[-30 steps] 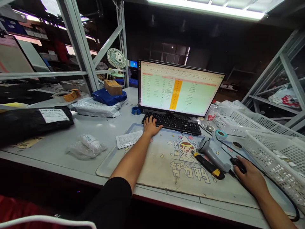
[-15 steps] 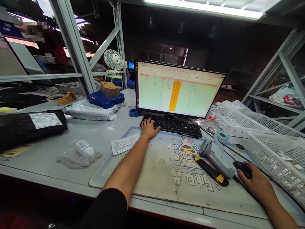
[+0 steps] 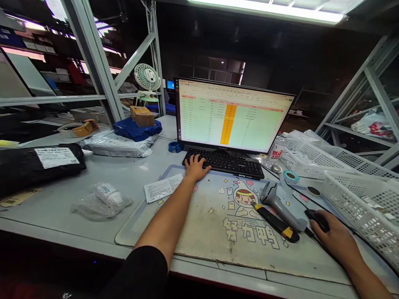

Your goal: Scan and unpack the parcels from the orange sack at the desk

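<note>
Spread fingers of my left hand [image 3: 195, 167] rest on the left end of the black keyboard [image 3: 232, 163]. My right hand [image 3: 335, 233] is curled over a black computer mouse [image 3: 318, 221] at the right of the printed desk mat [image 3: 202, 224]. Behind the keyboard a monitor [image 3: 199, 120] displays a spreadsheet with an orange column. Left of the mouse lie a grey barcode scanner [image 3: 282, 209] and a black-and-yellow utility knife [image 3: 274, 223], side by side. A printed paper slip [image 3: 163, 188] lies on the mat's left edge, beside my left forearm.
White perforated baskets [image 3: 352, 199] line the right side, near rolls of tape [image 3: 290, 177]. On the left are a clear-wrapped item [image 3: 107, 197], a black parcel [image 3: 37, 172], and a small carton [image 3: 142, 116] on a blue bag [image 3: 137, 128]. A fan [image 3: 147, 77] stands behind.
On the screen, a cell outline now shows left of the orange column. Both hands stay in place on the keyboard and mouse; the camera view shifts slightly.
</note>
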Demonstrator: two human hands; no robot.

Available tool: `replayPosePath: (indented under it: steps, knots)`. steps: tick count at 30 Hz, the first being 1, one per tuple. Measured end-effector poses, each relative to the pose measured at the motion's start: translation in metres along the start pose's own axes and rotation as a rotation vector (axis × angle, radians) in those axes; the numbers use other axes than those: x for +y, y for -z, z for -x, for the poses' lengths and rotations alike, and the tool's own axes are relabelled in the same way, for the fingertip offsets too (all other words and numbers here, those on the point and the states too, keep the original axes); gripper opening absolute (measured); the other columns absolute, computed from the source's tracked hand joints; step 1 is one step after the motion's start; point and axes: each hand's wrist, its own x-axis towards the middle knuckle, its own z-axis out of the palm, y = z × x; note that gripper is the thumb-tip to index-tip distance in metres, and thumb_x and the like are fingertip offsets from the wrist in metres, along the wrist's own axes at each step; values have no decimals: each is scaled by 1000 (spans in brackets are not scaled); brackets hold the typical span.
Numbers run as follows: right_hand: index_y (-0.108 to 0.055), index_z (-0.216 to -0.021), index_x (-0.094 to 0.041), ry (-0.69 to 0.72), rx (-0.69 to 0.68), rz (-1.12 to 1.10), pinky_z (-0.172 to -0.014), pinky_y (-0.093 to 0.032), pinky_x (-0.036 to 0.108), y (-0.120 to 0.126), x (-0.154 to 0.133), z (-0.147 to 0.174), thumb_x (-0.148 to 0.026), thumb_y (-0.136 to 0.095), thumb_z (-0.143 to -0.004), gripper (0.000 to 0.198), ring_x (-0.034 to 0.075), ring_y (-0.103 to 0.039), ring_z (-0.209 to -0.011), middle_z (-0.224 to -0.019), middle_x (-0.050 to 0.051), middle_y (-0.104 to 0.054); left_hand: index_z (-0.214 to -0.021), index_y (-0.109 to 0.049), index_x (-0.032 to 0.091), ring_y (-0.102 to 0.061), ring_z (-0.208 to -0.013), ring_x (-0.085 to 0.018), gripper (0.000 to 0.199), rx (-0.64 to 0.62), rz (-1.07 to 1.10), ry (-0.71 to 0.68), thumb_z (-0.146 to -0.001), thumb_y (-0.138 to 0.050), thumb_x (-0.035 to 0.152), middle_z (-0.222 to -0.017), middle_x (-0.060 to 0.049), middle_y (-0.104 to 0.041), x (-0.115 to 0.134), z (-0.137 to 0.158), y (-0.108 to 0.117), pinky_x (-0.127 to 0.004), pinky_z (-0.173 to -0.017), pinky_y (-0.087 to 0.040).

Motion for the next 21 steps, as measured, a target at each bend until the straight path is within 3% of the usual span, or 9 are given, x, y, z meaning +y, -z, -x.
replayPosePath:
  steps: [8,16,21]
  knots:
    - [-63,-132,-26,22,10,23,-96,-56,48,0,-2,1,-68,-43,-91,62,34,-68,-118,-137,9,-67,-137,-63,24,-22,-159,-40,51,69,19,-4,-99,-53,56,-166,-13,-41,3,3,0,-70,-128,-13]
    - [-61,-127,-20,-80,-24,30,-94,-57,48,-1,1,-1,-71,-47,-85,68,36,-70,-109,-124,15,-71,-134,-64,21,-30,-155,-40,46,85,7,-45,-99,-56,48,-161,-14,-47,5,4,-3,-65,-127,-23]
    - [-61,-127,-21,-40,-27,25,-94,-57,47,3,-6,0,-70,-45,-86,66,34,-70,-109,-125,14,-71,-126,-67,21,-35,-151,-35,35,140,18,-83,-100,-54,40,-156,-12,-52,6,3,-2,-57,-125,-28]
